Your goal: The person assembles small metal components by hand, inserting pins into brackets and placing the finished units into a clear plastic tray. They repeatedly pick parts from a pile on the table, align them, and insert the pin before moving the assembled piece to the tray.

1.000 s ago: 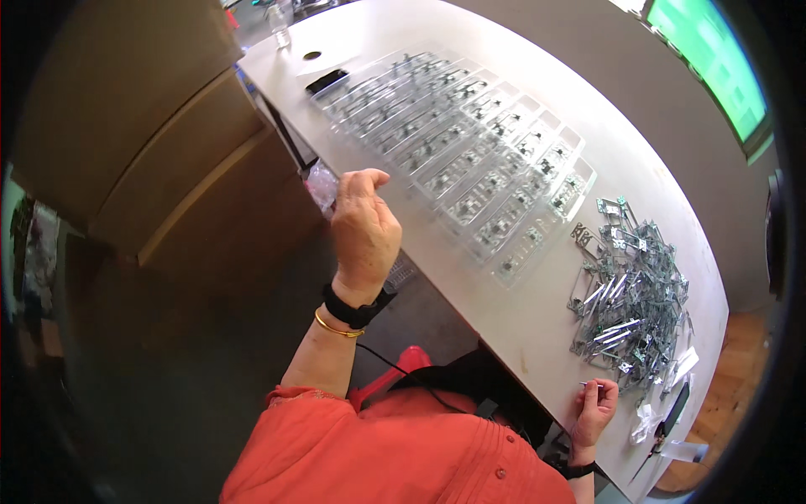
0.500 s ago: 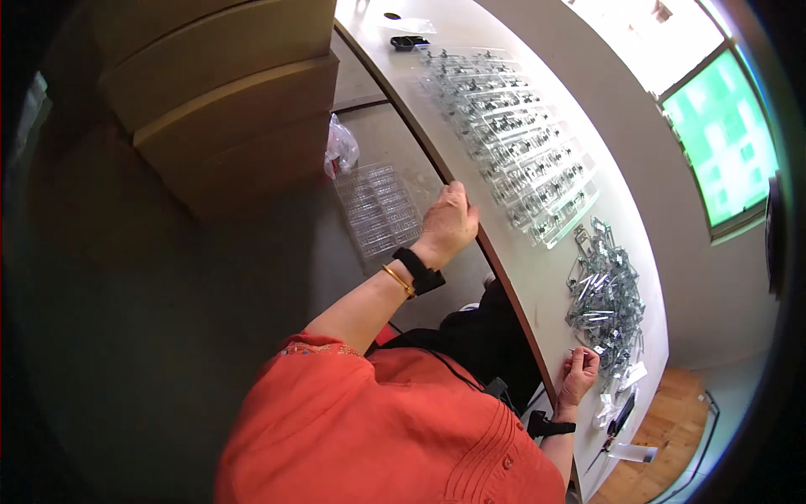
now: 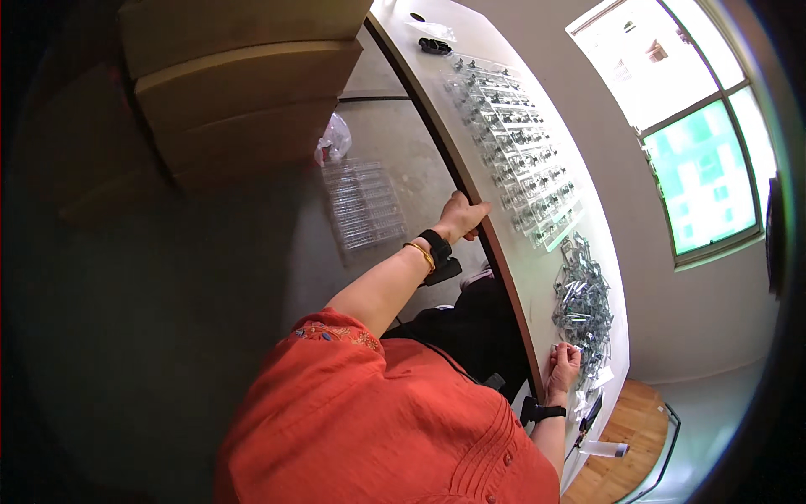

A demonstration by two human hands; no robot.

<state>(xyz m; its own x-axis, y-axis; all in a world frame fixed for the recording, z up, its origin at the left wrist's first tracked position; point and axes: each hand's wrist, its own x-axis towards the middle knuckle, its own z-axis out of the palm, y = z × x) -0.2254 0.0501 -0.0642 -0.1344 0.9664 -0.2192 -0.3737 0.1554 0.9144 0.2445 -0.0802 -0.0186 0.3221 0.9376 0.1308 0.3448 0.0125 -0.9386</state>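
Note:
My left hand (image 3: 462, 216) grips the front edge of the white table (image 3: 519, 267). One digit lies on the top and the other fingers curl below the edge. Farther down the table, my right hand (image 3: 565, 367) is closed in a pinch; whatever small thing is between its fingertips is too small to make out. Right beside it lies a tangled heap of thin silvery metal parts (image 3: 583, 302). Beyond the heap, clear plastic trays (image 3: 525, 147) hold rows of small metal pieces.
Stacked cardboard boxes (image 3: 243, 92) stand at the left. On the floor lie more clear trays (image 3: 363, 206) and a plastic bag (image 3: 336, 139). A black object (image 3: 435, 46) sits at the table's far end. A white cylinder (image 3: 604, 448) and a wooden stool top (image 3: 625, 437) are at the lower right.
The whole view has shifted, so the table appears farther left at its near end. My left hand has turned at the edge, with its fingers now under it. My right hand stays pinched by the heap.

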